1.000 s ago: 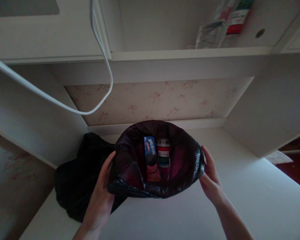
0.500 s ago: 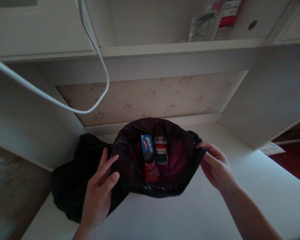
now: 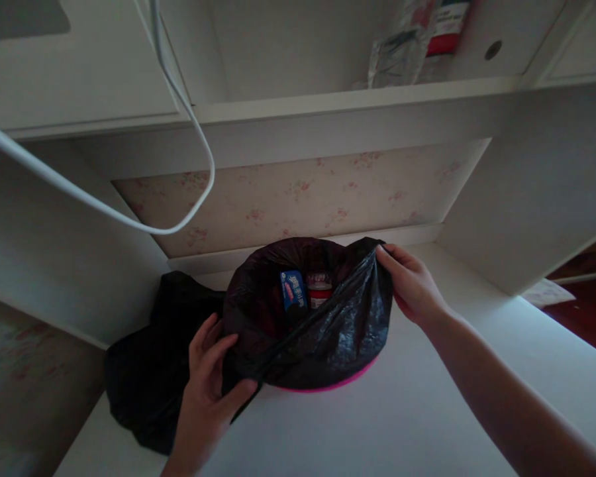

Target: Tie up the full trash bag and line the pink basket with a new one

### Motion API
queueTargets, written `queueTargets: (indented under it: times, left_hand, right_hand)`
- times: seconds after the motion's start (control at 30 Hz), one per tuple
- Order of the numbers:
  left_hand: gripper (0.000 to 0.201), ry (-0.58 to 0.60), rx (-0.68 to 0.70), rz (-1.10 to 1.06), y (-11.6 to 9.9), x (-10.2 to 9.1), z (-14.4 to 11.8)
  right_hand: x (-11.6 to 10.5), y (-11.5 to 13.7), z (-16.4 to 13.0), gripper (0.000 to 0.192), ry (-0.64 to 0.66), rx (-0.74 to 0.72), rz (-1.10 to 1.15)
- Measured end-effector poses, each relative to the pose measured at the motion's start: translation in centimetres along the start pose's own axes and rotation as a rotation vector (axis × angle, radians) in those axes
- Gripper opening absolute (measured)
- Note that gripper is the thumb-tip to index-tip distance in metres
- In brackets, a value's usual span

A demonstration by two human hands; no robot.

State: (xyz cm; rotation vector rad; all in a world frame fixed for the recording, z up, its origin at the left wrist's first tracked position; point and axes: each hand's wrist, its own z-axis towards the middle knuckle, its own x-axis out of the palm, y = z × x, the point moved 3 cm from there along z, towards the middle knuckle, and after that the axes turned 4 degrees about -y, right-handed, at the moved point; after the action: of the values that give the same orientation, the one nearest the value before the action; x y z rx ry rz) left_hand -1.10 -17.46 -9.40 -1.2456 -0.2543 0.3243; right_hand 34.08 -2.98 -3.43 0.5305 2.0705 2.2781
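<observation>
Left hand (image 3: 208, 391) pinching the near-left edge of a black bin liner (image 3: 328, 331), thumb and fingers closed on the plastic. Right hand (image 3: 410, 285) gripping the liner's far-right edge, fingers curled over it, pulling a taut fold between the two hands across the mouth of a pink bin (image 3: 338, 384). Only a sliver of pink rim showing below the plastic, nearer the left hand. Inside, between the hands, a blue packet (image 3: 293, 290) just beside a red-labelled bottle (image 3: 318, 291). Just left of the left hand, a second black bag (image 3: 149, 371) slumped on the white desk (image 3: 377, 430). Well above the left hand, a white cable (image 3: 129, 218) looping; high above the right hand, a clear plastic packet (image 3: 395, 56) on a shelf (image 3: 328, 103).
</observation>
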Motion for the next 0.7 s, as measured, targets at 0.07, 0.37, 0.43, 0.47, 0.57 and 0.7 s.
queueTargets:
  times: [0.07, 0.37, 0.43, 0.47, 0.57, 0.7]
  left_hand:
    - [0.036, -0.036, -0.008, 0.014, 0.3, -0.4, 0.5]
    - [0.073, 0.007, -0.454, -0.265, 3.1, -0.2, 2.8]
    - [0.064, 0.054, -0.555, -0.426, 3.6, -0.5, 3.6]
    - [0.059, 0.079, -0.582, -0.499, 3.6, -0.7, 4.1]
    - [0.042, 0.145, -0.64, -0.59, 3.2, -1.0, 5.8]
    - [0.025, 0.197, -0.685, -0.484, 2.8, -0.1, 7.7]
  right_hand:
    - [0.2, 0.9, 0.5, 0.042, 0.038, -0.032, 0.017]
    - [0.0, 2.7, 2.4, 0.054, 0.112, 0.002, 0.111]
    - [-0.6, 1.9, 3.7, 0.056, 0.065, 0.037, 0.07]
    - [-0.8, 1.5, 4.4, 0.055, 0.055, 0.065, 0.044]
    - [-0.4, 0.4, 6.1, 0.053, 0.14, 0.126, -0.064]
    - [0.9, -0.1, 7.1, 0.048, 0.224, 0.04, -0.167]
